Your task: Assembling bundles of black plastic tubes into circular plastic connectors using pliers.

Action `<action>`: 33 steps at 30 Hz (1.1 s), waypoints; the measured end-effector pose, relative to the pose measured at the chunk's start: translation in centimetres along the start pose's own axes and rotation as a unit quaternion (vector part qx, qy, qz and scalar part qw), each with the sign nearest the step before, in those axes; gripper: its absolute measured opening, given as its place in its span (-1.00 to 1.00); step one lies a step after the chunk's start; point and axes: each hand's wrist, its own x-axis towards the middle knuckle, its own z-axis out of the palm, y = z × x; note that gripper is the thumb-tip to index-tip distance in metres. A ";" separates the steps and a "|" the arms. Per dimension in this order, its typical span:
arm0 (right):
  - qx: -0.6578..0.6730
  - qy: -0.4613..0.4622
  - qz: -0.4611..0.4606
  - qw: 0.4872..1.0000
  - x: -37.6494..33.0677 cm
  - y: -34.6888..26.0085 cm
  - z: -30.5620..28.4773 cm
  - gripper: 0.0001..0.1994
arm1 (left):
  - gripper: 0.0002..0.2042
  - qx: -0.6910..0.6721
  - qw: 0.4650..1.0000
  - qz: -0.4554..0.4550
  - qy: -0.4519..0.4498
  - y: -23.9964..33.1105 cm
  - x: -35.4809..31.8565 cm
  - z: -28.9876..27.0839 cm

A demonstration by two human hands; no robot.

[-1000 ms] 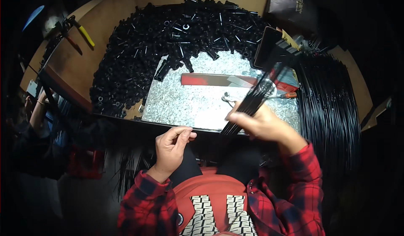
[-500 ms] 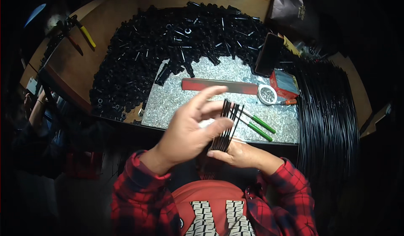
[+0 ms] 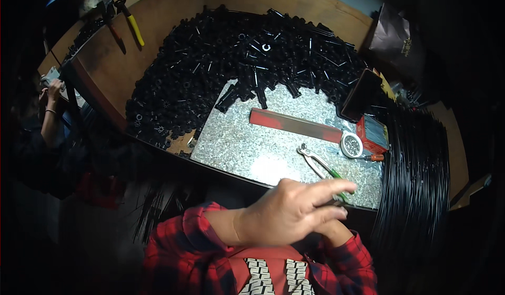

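My left hand [image 3: 294, 211] reaches across to the right just below the table's front edge, slightly blurred. Its fingers are stretched out and apart, and it covers part of the green handles of the pliers [image 3: 311, 161] in this view; whether it touches them I cannot tell. Behind it, my right hand [image 3: 332, 229] is mostly hidden, and what its fingers hold does not show. Thin black rods [image 3: 152, 211] appear in the dark to the left of my left sleeve, below the table edge; where their other ends lead is hidden.
Black tubular parts [image 3: 221, 63] are heaped across the back. A red-grey bar [image 3: 294, 125], white dish of small pieces [image 3: 351, 144], red box [image 3: 371, 133] and phone [image 3: 361, 94] lie nearer. Long black rods [image 3: 415, 163] overhang at right. Another person's hand [image 3: 54, 90] shows far left.
My left hand has swung right and down, now in front of my right hand. The black bundle seen in my right hand is no longer visible there. The whole view has shifted and tilted.
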 end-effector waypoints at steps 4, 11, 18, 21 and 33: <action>0.078 0.041 0.124 0.988 2.3 -1.4 0.8 -0.77 | -0.47 0.050 0.998 0.025 -0.009 -0.1 -1.4 0.7; -0.001 0.177 0.044 0.983 3.6 0.5 1.9 -0.83 | -0.67 0.102 0.954 -0.165 0.227 -5.7 -2.1 -6.6; -0.032 0.179 0.033 0.983 2.9 -0.2 1.9 -0.85 | -0.75 0.551 0.748 -0.205 0.308 -17.5 -5.2 -22.4; -0.053 0.181 0.037 0.981 2.8 -0.5 1.9 -0.85 | -0.72 0.563 0.735 -0.239 0.293 -18.2 -3.5 -22.9; -0.077 0.202 0.027 0.976 3.4 -0.9 1.8 -0.81 | -0.78 0.616 0.708 -0.204 0.278 -21.0 -0.7 -22.1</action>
